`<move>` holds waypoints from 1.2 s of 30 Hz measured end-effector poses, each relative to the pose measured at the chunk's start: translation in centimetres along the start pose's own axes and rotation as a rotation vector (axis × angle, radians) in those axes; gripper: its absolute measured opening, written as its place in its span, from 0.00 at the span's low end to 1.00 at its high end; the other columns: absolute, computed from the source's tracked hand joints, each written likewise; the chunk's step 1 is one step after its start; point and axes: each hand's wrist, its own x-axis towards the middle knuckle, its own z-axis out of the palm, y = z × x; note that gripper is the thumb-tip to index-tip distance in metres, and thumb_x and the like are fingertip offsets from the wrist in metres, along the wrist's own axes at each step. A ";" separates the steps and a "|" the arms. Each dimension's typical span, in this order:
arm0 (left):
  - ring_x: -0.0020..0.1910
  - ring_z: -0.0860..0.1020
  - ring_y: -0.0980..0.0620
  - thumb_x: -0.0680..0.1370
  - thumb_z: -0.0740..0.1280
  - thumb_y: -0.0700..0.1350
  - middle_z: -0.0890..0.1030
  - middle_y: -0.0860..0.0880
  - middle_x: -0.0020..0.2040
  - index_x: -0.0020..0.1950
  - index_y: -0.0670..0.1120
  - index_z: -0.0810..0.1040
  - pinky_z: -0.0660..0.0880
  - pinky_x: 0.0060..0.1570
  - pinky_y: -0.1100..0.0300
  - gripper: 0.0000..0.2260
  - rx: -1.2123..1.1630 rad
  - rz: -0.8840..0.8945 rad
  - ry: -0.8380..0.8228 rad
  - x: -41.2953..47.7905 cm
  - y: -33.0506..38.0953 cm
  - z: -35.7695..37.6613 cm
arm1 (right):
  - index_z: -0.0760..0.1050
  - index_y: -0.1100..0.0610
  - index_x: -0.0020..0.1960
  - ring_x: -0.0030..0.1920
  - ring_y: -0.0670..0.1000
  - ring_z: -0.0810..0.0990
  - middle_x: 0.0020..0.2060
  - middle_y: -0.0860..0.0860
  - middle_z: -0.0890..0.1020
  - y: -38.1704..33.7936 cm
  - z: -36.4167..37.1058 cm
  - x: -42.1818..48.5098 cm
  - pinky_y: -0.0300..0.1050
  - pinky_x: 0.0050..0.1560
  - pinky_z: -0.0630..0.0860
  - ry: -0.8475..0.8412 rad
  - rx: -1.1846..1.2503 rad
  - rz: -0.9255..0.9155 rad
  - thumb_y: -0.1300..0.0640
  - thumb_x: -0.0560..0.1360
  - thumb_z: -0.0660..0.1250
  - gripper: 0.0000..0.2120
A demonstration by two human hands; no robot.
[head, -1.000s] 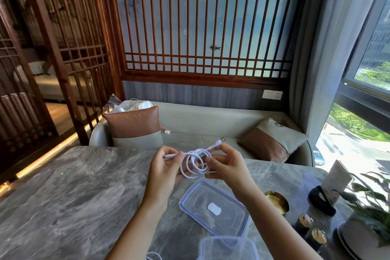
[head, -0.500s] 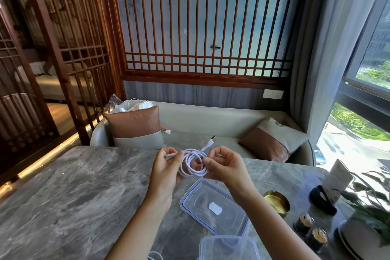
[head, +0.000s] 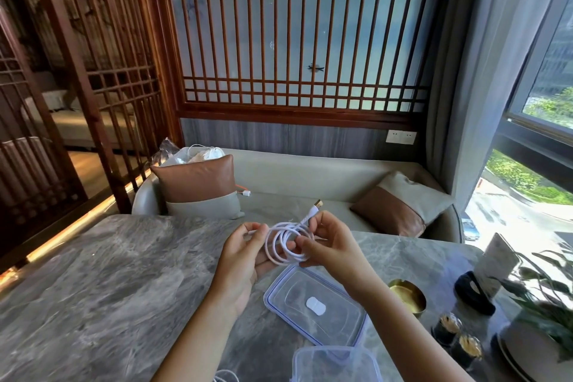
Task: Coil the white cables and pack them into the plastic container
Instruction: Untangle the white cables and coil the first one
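Behind the brown cushion [head: 198, 180] on the bench sits a clear bag [head: 192, 153] of white things, possibly more cable; I cannot tell. Above the marble table [head: 108, 273], the left hand [head: 245, 253] curls round the near-left side of the white cable [head: 286, 242], thumb pinching it. I judge that grip is there to stop the loops from springing apart. The coil hangs between both hands, clear of the tabletop. The right hand [head: 331, 245] pinches the loops' right side. The plug end [head: 317, 205] pokes up past its fingers, probably left free for a last tuck. Below lies the lid [head: 316, 304], flat and out of the way. The plastic container [head: 336, 364] stands open just beside it, nearest the person, ready for the bundle. A brass bowl [head: 406, 296] sits further right.
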 end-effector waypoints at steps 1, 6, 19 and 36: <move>0.36 0.84 0.50 0.79 0.61 0.43 0.86 0.46 0.38 0.48 0.42 0.71 0.80 0.33 0.60 0.04 0.018 -0.004 0.005 0.0 -0.2 0.0 | 0.67 0.56 0.42 0.36 0.51 0.81 0.37 0.53 0.80 0.1 0.2 0.0 0.44 0.32 0.80 0.019 -0.064 -0.024 0.66 0.74 0.67 0.10; 0.37 0.80 0.51 0.79 0.59 0.46 0.82 0.47 0.41 0.46 0.47 0.70 0.77 0.35 0.59 0.05 0.117 -0.038 0.000 0.1 -1.1 0.4 | 0.62 0.52 0.44 0.32 0.62 0.76 0.37 0.60 0.77 1.0 0.8 -0.2 0.57 0.31 0.75 0.121 -0.408 -0.167 0.63 0.74 0.61 0.09; 0.34 0.83 0.51 0.77 0.62 0.42 0.85 0.46 0.37 0.48 0.44 0.77 0.80 0.35 0.59 0.06 -0.245 -0.201 -0.078 0.1 -0.1 0.5 | 0.74 0.58 0.44 0.36 0.49 0.83 0.36 0.52 0.83 -0.4 -0.1 -0.1 0.41 0.37 0.80 -0.108 0.453 0.131 0.64 0.68 0.68 0.06; 0.44 0.79 0.58 0.75 0.68 0.41 0.82 0.53 0.46 0.51 0.46 0.83 0.74 0.45 0.64 0.07 1.051 0.796 0.094 -0.6 0.9 -0.3 | 0.77 0.58 0.43 0.32 0.46 0.82 0.31 0.52 0.83 -0.9 0.5 -0.4 0.39 0.36 0.79 -0.076 0.290 0.056 0.69 0.72 0.67 0.07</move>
